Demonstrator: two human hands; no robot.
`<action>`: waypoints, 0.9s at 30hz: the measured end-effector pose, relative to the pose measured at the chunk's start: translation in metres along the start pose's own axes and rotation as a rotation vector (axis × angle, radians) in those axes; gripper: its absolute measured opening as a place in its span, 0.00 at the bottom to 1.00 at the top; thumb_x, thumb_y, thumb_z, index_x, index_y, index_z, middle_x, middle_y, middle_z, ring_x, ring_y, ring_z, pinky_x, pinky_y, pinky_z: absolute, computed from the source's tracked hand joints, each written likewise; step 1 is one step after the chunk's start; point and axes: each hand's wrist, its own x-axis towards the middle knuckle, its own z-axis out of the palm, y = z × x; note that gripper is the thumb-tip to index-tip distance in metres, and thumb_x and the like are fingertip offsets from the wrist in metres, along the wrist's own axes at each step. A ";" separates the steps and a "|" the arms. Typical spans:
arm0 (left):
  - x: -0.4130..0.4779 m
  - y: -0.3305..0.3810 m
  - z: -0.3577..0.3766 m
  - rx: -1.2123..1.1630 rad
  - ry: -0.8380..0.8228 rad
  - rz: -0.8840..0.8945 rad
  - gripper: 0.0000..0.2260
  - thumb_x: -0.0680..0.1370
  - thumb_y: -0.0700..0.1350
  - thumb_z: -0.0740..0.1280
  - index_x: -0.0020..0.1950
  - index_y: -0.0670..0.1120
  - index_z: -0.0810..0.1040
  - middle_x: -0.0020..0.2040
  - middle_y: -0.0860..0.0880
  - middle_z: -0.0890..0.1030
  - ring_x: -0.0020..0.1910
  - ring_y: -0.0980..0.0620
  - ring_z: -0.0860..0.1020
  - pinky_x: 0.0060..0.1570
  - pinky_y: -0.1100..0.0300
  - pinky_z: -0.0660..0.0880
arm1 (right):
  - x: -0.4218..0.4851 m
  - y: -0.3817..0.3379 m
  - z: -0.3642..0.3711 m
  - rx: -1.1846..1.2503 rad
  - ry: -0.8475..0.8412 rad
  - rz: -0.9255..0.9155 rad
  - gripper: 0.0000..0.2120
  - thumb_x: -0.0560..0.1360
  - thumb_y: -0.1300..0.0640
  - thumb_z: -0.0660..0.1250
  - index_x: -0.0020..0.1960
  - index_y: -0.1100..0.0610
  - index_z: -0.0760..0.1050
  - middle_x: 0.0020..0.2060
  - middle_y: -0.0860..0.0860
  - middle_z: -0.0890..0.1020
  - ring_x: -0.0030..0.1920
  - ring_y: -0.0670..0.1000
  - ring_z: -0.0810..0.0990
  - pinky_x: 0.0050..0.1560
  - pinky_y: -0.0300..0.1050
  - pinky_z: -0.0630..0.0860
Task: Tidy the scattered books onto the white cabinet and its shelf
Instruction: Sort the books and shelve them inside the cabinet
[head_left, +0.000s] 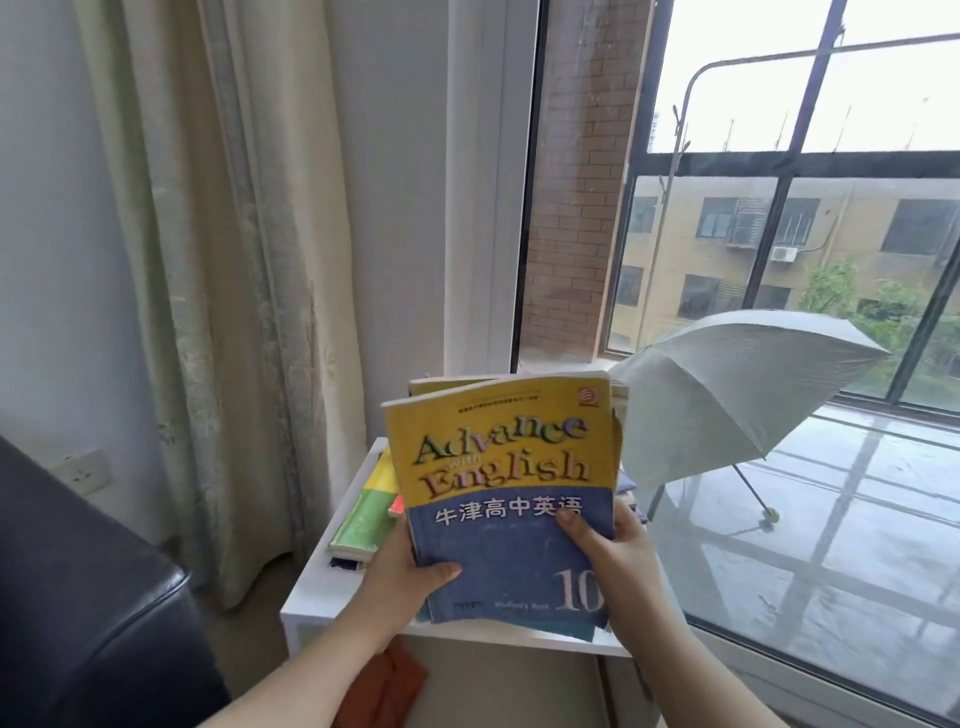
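A big window (779, 218) fills the far right side. A long pale curtain (208, 260) hangs on the left. A dark seat (78, 597) sits in the near left corner. An open grey umbrella (727, 395) lies tipped on the floor at the right, past the glass.

The white cabinet (322, 587) stands in the middle, below the curtain and the window frame. A pile of books (498, 499) is held up over the top of the cabinet, tilted a little. The front one is yellow on top and blue at the bottom. More books show behind it.

A green and yellow book (369, 509) lies flat on the cabinet top, at its left side, with other books under it.

The left hand (400, 577) holds the pile at its near left corner, thumb on the blue cover. The right hand (618, 561) holds the right edge, thumb on the cover too. The fingers of both hands are grasping the pile.

A small white wall plug (85, 470) is on the far left wall, just above the dark seat.
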 end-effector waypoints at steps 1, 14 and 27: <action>0.000 -0.002 -0.003 0.021 0.019 0.000 0.24 0.69 0.30 0.72 0.58 0.52 0.73 0.53 0.56 0.82 0.52 0.58 0.80 0.44 0.65 0.77 | -0.001 0.003 0.002 -0.009 0.001 0.002 0.08 0.71 0.64 0.71 0.49 0.56 0.78 0.45 0.55 0.85 0.46 0.58 0.83 0.44 0.53 0.81; 0.001 0.009 -0.004 -0.020 0.124 -0.006 0.19 0.72 0.31 0.70 0.56 0.52 0.75 0.51 0.55 0.82 0.53 0.56 0.79 0.44 0.66 0.78 | -0.002 0.015 0.015 0.021 0.023 0.003 0.09 0.70 0.65 0.71 0.46 0.54 0.78 0.42 0.51 0.85 0.43 0.55 0.83 0.34 0.43 0.80; 0.017 0.070 0.012 -0.137 0.219 0.042 0.13 0.71 0.40 0.73 0.49 0.52 0.72 0.48 0.49 0.82 0.48 0.48 0.81 0.51 0.47 0.78 | 0.009 -0.015 0.027 0.028 -0.039 -0.068 0.18 0.63 0.51 0.74 0.52 0.50 0.76 0.49 0.54 0.84 0.50 0.59 0.82 0.55 0.60 0.78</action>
